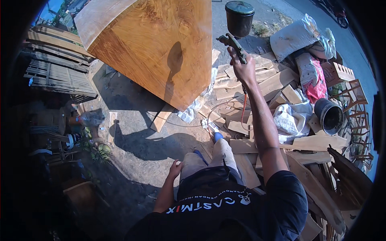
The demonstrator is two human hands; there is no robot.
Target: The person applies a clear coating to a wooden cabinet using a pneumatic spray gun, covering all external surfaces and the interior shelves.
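My right hand is raised at the end of an outstretched arm, wrapped round the handle of a spray gun. The gun has a dark round paint cup on top, and its nozzle points left. An orange hose runs down below my wrist. Left of the gun stands a large, glossy brown wooden panel with strong grain and a pale edge; the gun's shadow falls on it, apart from the gun itself. Down by my left thigh hangs my left hand, empty, its fingers loosely apart.
Wooden offcuts cover the ground to my right. Beyond them lie stuffed white sacks, a black bucket and wooden chairs. A slatted bamboo rack stands at far left, with a plastic bottle nearby.
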